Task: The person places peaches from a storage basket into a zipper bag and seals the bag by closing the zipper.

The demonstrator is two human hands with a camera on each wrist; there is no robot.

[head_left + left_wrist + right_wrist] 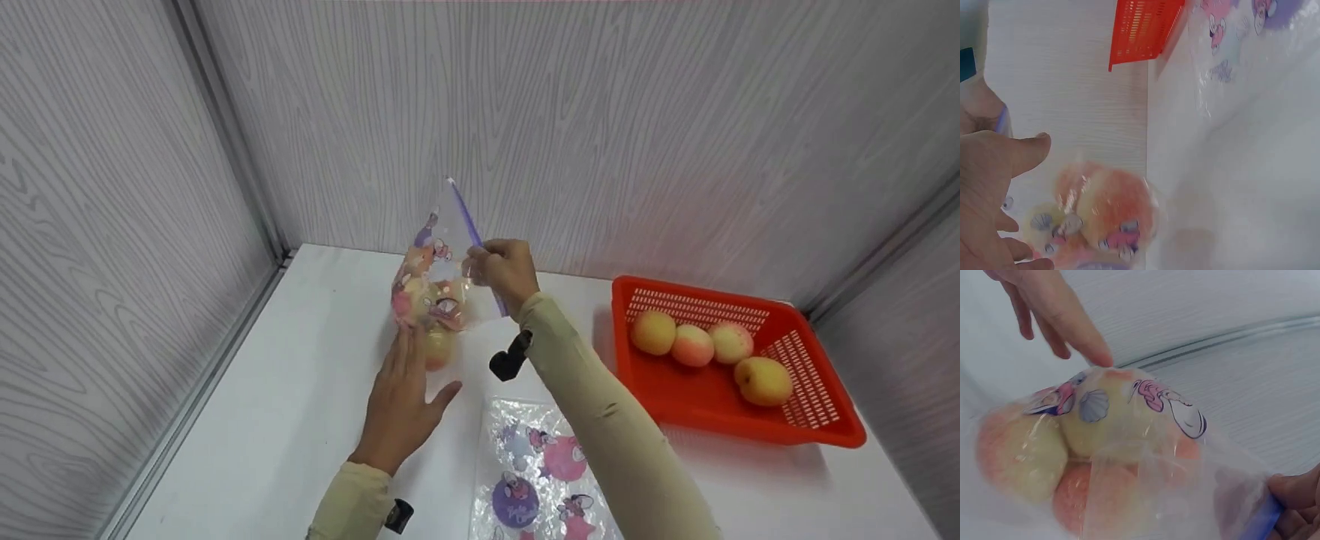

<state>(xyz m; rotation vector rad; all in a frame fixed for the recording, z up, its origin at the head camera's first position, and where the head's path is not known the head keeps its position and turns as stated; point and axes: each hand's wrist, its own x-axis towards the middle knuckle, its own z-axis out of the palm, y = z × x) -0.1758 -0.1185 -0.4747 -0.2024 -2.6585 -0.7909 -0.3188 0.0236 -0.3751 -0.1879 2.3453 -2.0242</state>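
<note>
A clear printed zip bag (450,281) holds several peaches (1022,453). My right hand (504,271) grips the bag by its purple zip edge (466,217), which slants upward. Beside the bag's lower left, my left hand (401,397) has its fingers straight and thumb spread. Its fingertips (1100,354) are at the bag's side in the right wrist view; whether they press on it I cannot tell. In the left wrist view the peaches show through the printed plastic below the left thumb (1030,154).
On the right of the white table (225,420) stands a red plastic basket (720,420) with several peaches (694,345) inside. A second printed clear bag (517,465) lies flat near the front, partly under my right forearm. Wood-grain panels (525,112) enclose the table.
</note>
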